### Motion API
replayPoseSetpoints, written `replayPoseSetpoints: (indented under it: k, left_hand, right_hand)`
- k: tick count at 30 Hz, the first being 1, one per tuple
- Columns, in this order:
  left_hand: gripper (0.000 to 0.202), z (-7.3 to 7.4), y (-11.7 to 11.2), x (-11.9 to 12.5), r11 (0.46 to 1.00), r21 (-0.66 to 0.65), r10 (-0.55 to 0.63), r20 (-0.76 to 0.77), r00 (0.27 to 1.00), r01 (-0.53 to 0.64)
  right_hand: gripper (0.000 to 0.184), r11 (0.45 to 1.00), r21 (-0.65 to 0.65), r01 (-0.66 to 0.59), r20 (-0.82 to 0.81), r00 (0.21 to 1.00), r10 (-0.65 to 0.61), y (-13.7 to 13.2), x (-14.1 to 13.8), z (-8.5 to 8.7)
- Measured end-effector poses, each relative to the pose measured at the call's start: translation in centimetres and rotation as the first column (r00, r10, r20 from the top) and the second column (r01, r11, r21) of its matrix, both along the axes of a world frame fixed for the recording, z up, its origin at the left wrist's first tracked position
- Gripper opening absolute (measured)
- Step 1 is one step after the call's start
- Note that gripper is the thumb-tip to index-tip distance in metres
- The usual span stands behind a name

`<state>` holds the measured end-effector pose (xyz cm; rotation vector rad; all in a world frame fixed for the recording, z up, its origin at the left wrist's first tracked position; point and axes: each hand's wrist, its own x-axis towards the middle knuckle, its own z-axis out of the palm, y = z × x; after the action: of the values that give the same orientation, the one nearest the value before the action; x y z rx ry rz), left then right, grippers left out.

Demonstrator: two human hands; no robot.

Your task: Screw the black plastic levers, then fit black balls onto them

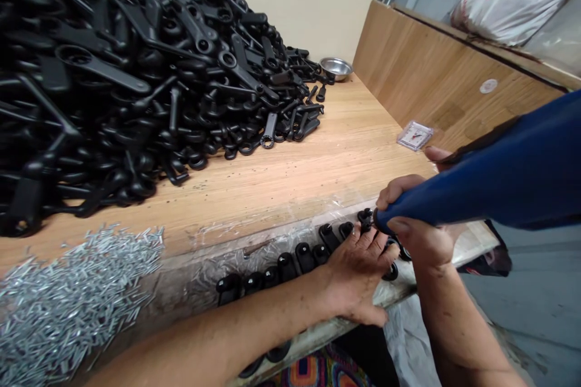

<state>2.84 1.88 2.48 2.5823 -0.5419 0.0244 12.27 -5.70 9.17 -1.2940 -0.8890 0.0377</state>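
Observation:
My right hand (422, 239) is wrapped round the narrow front end of a blue power screwdriver (481, 175), which comes in from the right edge. Its tip meets a black plastic crank-shaped part (364, 216) near the right end of a row. My left hand (358, 275) lies palm down over the row, fingers stretched out against the parts by the tip, thumb apart. To its left stand more black parts (285, 266), several with a shiny screw end in the top. My left forearm and hand hide some of the row.
A large heap of black plastic handles (181, 72) fills the back left. Loose silver screws (82, 296) are piled at front left. A metal bowl (336, 68) and a small clear square case (414, 135) stand farther back. A wooden panel (436, 66) borders the right.

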Motion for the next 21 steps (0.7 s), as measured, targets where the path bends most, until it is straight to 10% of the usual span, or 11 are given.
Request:
replayPoseSetpoints:
  k: [21]
  left_hand:
    - [0.111, -0.9, -0.1, -0.2, 0.999, 0.039, 0.005, 0.038, 0.999, -0.007]
  right_hand:
    - [0.031, 0.978, 0.206, 0.039, -0.017, 0.999, -0.036, 0.7, 1.3, 1.4]
